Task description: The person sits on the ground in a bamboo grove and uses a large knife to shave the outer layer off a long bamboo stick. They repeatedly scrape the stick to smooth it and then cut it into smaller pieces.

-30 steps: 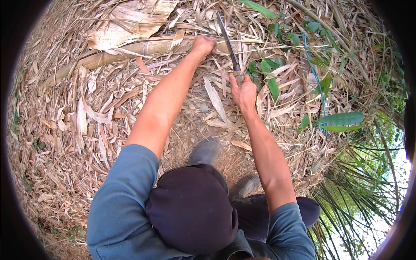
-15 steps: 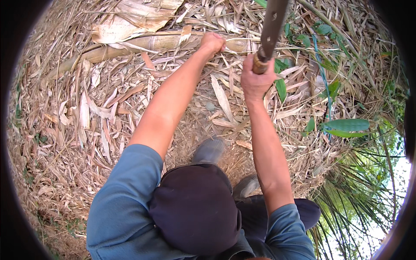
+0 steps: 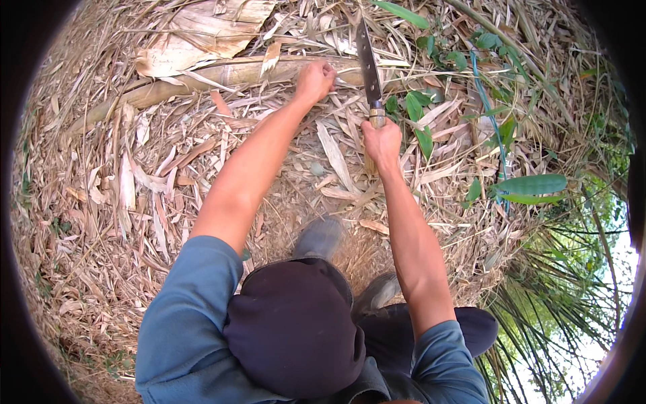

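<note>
A thick dry bamboo stem (image 3: 222, 75) lies across the leaf litter at the top of the view. My left hand (image 3: 315, 79) presses down on it near its right part, fingers curled over the stem. My right hand (image 3: 381, 140) grips the wooden handle of a long machete (image 3: 367, 59). The dark blade points away from me and its far end lies across the stem just right of my left hand.
Dry bamboo leaves and husks cover the ground all around. Green leafy shoots (image 3: 531, 183) and a thin blue-green stalk (image 3: 491, 108) stand to the right. My two grey shoes (image 3: 321, 237) are below my arms. A large pale husk (image 3: 202, 34) lies beyond the stem.
The machete was raised high half a second ago; now the blade has come down onto the stem beside my left hand. My left hand has kept its place on the stem.
</note>
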Demonstrator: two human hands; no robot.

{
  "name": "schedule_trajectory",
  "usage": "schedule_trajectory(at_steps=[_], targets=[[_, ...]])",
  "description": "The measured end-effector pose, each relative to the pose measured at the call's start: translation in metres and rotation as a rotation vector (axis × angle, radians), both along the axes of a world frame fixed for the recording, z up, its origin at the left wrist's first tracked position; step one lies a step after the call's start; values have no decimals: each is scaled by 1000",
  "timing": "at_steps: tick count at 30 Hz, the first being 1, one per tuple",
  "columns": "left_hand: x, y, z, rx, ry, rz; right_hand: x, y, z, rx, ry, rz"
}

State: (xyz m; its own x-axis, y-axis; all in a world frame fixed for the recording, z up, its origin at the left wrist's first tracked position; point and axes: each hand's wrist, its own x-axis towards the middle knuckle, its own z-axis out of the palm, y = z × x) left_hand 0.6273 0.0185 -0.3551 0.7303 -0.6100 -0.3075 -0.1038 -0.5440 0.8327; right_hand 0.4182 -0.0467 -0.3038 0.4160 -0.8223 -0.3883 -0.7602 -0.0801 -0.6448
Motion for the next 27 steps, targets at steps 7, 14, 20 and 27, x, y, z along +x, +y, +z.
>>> schedule_trajectory(at_steps=[7, 14, 20, 27], targets=[[6, 11, 4, 63, -469, -354, -13, 7, 5, 89, 59, 41], [6, 8, 4, -131, -379, -138, -12, 11, 25, 40, -47, 10], [1, 15, -13, 45, -407, -4, -2, 7, 33, -69, -14, 69], [2, 8, -11, -123, -257, 4, 1, 7, 27, 4, 132, 133]])
